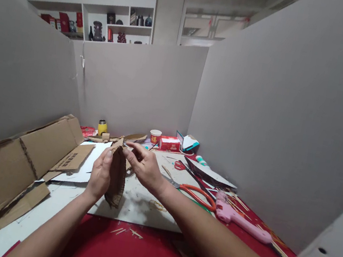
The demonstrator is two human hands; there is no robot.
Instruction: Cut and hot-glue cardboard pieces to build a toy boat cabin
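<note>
We've got a cardboard piece upright at frame centre: left hand clamps its left edge, right hand pinches its top edge. Orange scissors and pink glue gun lie lower right.

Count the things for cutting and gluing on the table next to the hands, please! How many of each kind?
Scissors: 2, a small red pair and a big orange-handled pair.
Glue guns: 1, pink.
Total: 3.
They lie beside the right hand; both hands hold a cardboard piece, the left hand gripping its edge.
</note>
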